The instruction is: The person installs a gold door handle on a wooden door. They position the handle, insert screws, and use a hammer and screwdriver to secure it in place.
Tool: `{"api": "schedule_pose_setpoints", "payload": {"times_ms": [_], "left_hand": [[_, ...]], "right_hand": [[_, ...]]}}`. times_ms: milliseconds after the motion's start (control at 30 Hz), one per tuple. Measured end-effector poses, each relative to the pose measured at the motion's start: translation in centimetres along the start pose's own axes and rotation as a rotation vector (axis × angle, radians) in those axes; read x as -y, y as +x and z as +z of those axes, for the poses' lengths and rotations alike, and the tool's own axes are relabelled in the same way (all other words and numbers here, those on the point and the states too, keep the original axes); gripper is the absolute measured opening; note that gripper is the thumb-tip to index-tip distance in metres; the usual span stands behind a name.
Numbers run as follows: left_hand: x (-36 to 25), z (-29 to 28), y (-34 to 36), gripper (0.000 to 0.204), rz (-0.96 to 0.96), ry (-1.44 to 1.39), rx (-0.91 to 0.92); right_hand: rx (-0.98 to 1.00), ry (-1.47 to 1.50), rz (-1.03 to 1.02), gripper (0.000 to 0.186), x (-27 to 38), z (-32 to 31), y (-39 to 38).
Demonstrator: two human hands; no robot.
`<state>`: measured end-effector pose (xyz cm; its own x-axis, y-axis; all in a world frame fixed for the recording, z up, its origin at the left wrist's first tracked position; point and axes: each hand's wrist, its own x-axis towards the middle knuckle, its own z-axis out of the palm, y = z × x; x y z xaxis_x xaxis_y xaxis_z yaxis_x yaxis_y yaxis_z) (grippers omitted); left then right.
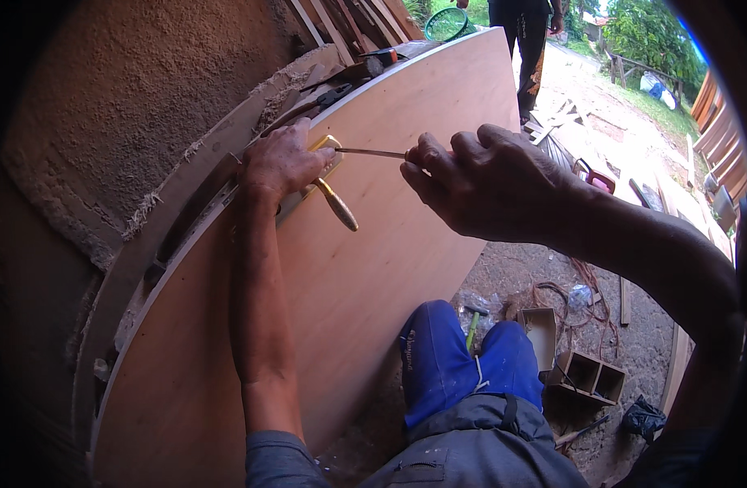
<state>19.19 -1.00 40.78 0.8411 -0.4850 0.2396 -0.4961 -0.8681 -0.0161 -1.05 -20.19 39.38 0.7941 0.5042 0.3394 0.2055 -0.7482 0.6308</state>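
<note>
A brass-coloured lever door handle (338,205) with a long plate sits near the edge of a pale wooden door (373,244). My left hand (284,161) is closed over the upper part of the handle plate, close to the door's edge. My right hand (487,183) grips a screwdriver (372,152), its own handle hidden by the fingers. The thin metal shaft points left, and its tip meets the plate beside my left fingertips. Any screw at the tip is too small to make out.
Pliers (334,96) and a hammer (382,58) lie past the door's far edge, by a rough wall (146,106). A divided wooden box (589,378), a green-handled hammer (473,325) and cords are on the ground. Another person (524,49) stands at the far end.
</note>
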Motion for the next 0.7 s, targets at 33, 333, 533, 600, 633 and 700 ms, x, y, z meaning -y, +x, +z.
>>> {"api": "schedule_pose_setpoints", "payload": {"times_ms": [33, 333, 533, 600, 633, 700], "left_hand": [[-0.8, 0.0, 0.2, 0.064, 0.003, -0.007, -0.005], [1.6, 1.1, 0.9, 0.067, 0.002, 0.026, -0.014], [0.1, 0.5, 0.2, 0.071, -0.027, 0.011, 0.029], [0.2, 0.6, 0.5, 0.073, -0.015, 0.014, 0.031], [0.2, 0.2, 0.5, 0.073, -0.005, 0.024, 0.034], [0.8, 0.1, 0.3, 0.071, 0.005, 0.052, 0.042]], "right_hand": [[-0.052, -0.144, -0.038, 0.032, -0.2, 0.2, -0.6], [0.162, 1.117, 0.591, 0.044, -1.4, 1.8, 1.8], [-0.041, 0.248, 0.075, 0.027, 0.7, 0.4, 0.3], [-0.029, 0.599, 0.228, 0.016, 0.2, 0.6, 0.3], [-0.034, 0.726, 0.276, 0.015, 0.1, 1.4, 0.5], [-0.095, 0.860, 0.306, 0.015, 0.3, 2.8, 0.4]]}}
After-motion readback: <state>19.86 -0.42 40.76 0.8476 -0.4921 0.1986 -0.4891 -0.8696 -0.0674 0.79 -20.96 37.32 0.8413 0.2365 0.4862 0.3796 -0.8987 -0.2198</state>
